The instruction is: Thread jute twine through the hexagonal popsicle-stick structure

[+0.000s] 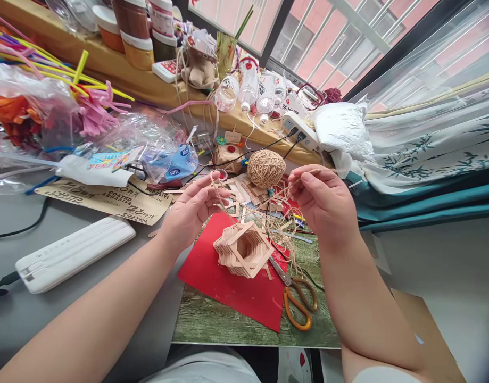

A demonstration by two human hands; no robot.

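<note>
My left hand (192, 213) is raised left of centre, its thumb and fingers closed on a strand of twine (217, 192) that hangs down toward the stick structure. Opposite it, my right hand (326, 205) pinches twine between thumb and forefinger. Behind and between the hands sits a ball of twine (266, 168), with loose tangled twine (294, 242) below it. A hollow, star-shaped stack of wooden craft sticks (244, 250) stands on a red sheet (232, 298). Scissors with orange handles (298, 306) lie at its right, blades partly hidden under twine.
The sheet rests on a green wood-patterned board (208, 322). At left are a white power bank (76, 252), sandpaper (108, 199) and plastic-bagged pipe cleaners (16, 109). Paint jars (136, 50), clear bottles (265, 96) and a power strip (302, 130) line the sill.
</note>
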